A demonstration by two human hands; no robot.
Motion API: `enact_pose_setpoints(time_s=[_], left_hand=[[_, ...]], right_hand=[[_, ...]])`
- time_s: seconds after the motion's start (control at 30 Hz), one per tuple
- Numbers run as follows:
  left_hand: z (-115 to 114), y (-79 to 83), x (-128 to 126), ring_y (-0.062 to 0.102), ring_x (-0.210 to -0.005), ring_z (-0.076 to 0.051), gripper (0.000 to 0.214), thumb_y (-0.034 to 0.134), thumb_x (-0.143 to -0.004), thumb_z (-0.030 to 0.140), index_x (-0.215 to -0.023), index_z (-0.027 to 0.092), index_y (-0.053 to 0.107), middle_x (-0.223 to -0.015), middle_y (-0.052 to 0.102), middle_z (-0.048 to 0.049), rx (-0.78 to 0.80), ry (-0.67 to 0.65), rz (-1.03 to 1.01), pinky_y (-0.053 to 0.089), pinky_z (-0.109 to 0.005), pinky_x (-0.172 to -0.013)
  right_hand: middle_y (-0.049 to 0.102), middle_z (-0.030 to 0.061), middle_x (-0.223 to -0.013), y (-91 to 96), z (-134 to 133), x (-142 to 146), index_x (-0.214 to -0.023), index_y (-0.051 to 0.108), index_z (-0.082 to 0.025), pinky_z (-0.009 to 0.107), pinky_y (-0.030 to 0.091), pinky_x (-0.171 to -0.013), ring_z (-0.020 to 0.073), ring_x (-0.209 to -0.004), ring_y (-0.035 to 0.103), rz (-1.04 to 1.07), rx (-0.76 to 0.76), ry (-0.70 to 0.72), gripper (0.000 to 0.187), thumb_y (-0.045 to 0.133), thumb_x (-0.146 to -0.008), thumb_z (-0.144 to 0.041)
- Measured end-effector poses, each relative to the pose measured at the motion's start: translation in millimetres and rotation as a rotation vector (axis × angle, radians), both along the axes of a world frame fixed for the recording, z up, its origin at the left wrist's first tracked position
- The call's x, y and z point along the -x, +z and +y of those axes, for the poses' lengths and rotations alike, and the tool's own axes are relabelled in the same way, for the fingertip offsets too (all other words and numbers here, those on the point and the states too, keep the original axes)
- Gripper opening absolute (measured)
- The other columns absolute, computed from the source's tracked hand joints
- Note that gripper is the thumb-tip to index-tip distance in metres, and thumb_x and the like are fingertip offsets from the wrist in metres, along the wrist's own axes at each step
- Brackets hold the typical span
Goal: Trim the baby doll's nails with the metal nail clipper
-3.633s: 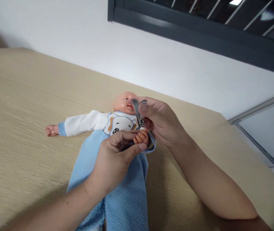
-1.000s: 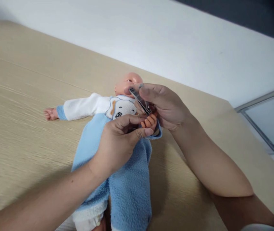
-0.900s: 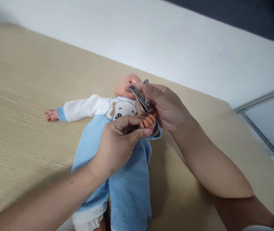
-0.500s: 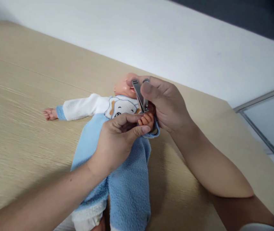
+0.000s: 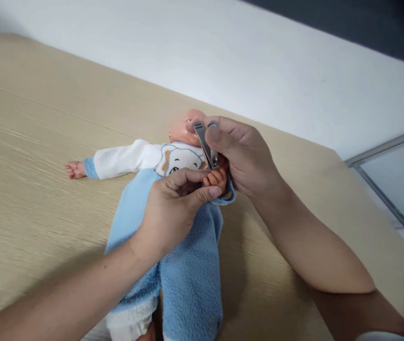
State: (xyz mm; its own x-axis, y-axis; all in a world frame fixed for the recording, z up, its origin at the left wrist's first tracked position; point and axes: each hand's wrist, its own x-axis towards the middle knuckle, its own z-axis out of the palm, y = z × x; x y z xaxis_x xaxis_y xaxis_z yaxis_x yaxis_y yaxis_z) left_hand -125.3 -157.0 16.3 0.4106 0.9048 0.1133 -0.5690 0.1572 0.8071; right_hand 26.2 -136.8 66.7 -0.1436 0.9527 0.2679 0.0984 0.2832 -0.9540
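A baby doll in a blue and white fleece outfit [image 5: 191, 265] lies on its back on the table. My left hand [image 5: 173, 203] pinches the doll's hand [image 5: 216, 180] between thumb and fingers, lifting it above the doll's body. In my right hand [image 5: 248, 151] is a silver nail clipper [image 5: 204, 142], its lever gripped under my thumb. The clipper's jaw end points down at the doll's fingers; whether it touches them I cannot tell. My right hand hides part of the doll's head [image 5: 186, 128].
The wood-grain table [image 5: 39, 203] stretches out on both sides of the doll. Behind its far edge rises a white wall [image 5: 188, 52]. The doll's other arm [image 5: 117, 160] extends to the left. A metal-framed panel [image 5: 397, 189] stands at the right.
My right thumb and the clipper's lever have come slightly lower, closer to the clipper's body. My left hand keeps the same hold on the doll's hand.
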Motion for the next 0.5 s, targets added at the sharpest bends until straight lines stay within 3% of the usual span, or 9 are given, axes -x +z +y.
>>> enact_pose_setpoints(time_s=[0.17, 0.3, 0.5], left_hand=[[-0.2, 0.9, 0.2, 0.075, -0.082, -0.015, 0.022, 0.1, -0.07, 0.026, -0.081, 0.017, 0.083, -0.085, 0.081, -0.0031, 0.004, 0.008, 0.027, 0.063, -0.026, -0.081], [0.2, 0.6, 0.2, 0.075, -0.084, -0.016, 0.023, 0.1, -0.07, 0.028, -0.081, 0.017, 0.082, -0.086, 0.081, -0.004, -0.004, 0.013, 0.046, 0.063, -0.029, -0.084], [0.4, -0.7, 0.9, 0.075, -0.083, -0.014, 0.022, 0.1, -0.07, 0.025, -0.081, 0.017, 0.083, -0.086, 0.082, -0.0032, 0.003, 0.005, 0.033, 0.063, -0.026, -0.082]], right_hand=[[0.064, 0.001, -0.098, 2.9, -3.4, 1.0, -0.111, 0.076, -0.018, 0.022, 0.048, -0.067, 0.0083, -0.077, 0.058, -0.002, 0.044, -0.025, 0.042, 0.072, -0.096, -0.057], [0.059, -0.0002, -0.087, 2.7, -3.5, 1.8, -0.104, 0.074, -0.018, 0.023, 0.044, -0.062, 0.0087, -0.07, 0.054, 0.005, 0.069, -0.058, 0.046, 0.072, -0.094, -0.063], [0.057, -0.0006, -0.085, 1.1, -2.5, 2.2, -0.1, 0.075, -0.018, 0.021, 0.041, -0.058, 0.0076, -0.067, 0.05, 0.011, 0.058, -0.046, 0.043, 0.071, -0.095, -0.06]])
